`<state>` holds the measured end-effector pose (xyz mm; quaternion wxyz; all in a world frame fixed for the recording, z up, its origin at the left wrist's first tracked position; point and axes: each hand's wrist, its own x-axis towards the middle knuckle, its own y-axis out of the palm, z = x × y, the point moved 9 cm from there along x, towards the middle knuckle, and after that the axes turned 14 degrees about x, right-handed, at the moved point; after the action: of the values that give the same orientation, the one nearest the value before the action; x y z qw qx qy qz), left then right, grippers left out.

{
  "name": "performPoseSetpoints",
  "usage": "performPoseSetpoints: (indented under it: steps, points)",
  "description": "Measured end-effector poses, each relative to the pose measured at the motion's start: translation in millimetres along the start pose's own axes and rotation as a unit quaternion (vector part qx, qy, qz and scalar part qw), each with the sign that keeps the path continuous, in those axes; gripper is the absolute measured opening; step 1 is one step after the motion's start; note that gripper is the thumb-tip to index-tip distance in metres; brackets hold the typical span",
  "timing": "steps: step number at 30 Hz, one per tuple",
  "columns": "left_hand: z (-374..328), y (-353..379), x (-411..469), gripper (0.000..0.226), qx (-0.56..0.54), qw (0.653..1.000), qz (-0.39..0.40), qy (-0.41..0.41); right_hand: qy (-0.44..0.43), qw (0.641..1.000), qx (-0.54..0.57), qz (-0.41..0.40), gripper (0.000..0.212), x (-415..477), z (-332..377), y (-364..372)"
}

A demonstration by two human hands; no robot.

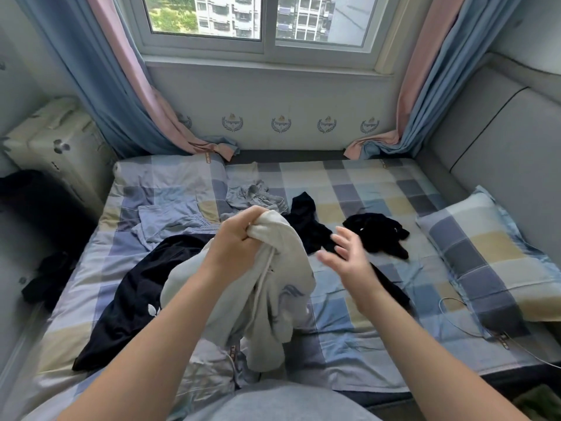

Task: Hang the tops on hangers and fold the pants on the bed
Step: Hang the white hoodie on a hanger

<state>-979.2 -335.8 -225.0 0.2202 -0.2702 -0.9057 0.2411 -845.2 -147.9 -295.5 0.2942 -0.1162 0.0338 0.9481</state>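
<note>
A cream garment (291, 256) with a drawstring was gripped at its bunched top end by the left hand (239, 238), fingers curled tight round the fabric. Its long axis ran from that fist, on the window side, down toward the near edge of the checked bed (349, 183), where the lower end was slumped on the sheet. Whether it was a top or pants couldn't be told tbh. The right hand (346, 253) was held just right of it, apart from the cloth, fingers spread and loose, nothing in it, a bit blurred. A black garment (130, 299) with a white logo was laid left of the cream one, another black piece (376, 235) further right, near a checked pillow (491, 262).
</note>
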Motion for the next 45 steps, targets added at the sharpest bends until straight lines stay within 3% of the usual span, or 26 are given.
performPoseSetpoints:
  steps: [3,5,8,11,16,18,21,25,27,30,33,36,42,45]
  points:
    - [-7,6,5,0.024,0.0,0.998,0.061,0.027,-0.026,0.976,-0.038,0.213,0.083,-16,3,73]
    - [-7,4,10,0.025,0.007,0.995,0.095,0.042,-0.027,0.965,-0.013,0.26,0.07,-17,3,98]
    - [6,-7,13,0.019,0.053,0.993,0.1,0.027,-0.071,0.965,-0.068,0.243,0.033,-7,10,106]
    - [44,-16,11,0.026,0.092,0.992,0.053,-0.073,-0.042,0.961,-0.072,0.263,0.011,-8,2,114]
    - [122,15,-27,0.039,0.159,0.944,0.103,-0.27,0.006,0.985,0.036,0.167,0.006,-7,-3,105]
    - [140,26,-51,0.051,0.165,0.923,0.122,-0.326,0.044,0.987,0.095,0.118,0.007,-6,-10,92]
    - [148,43,-80,0.051,0.142,0.896,0.168,-0.387,0.063,0.984,0.139,0.096,0.019,-8,-12,74]
    - [137,75,-115,0.075,-0.022,0.826,0.285,-0.486,0.042,0.976,0.183,0.107,0.017,-17,-1,63]
    - [124,91,-115,0.08,-0.108,0.818,0.3,-0.48,0.032,0.972,0.2,0.116,0.016,-23,5,62]
    - [110,103,-109,0.066,-0.167,0.803,0.273,-0.503,0.035,0.962,0.24,0.122,0.017,-31,9,62]
    - [110,114,-118,0.044,-0.182,0.757,0.302,-0.55,0.072,0.94,0.31,0.125,0.031,-38,7,61]
    - [118,121,-120,0.021,-0.222,0.739,0.257,-0.582,0.088,0.93,0.331,0.131,0.04,-39,3,56]
    - [132,73,-85,0.014,-0.261,0.799,0.023,-0.541,0.131,0.93,0.334,0.077,0.036,-32,-32,25]
    - [131,44,-72,0.017,-0.247,0.832,-0.031,-0.495,0.178,0.937,0.3,-0.031,0.041,-24,-72,-1]
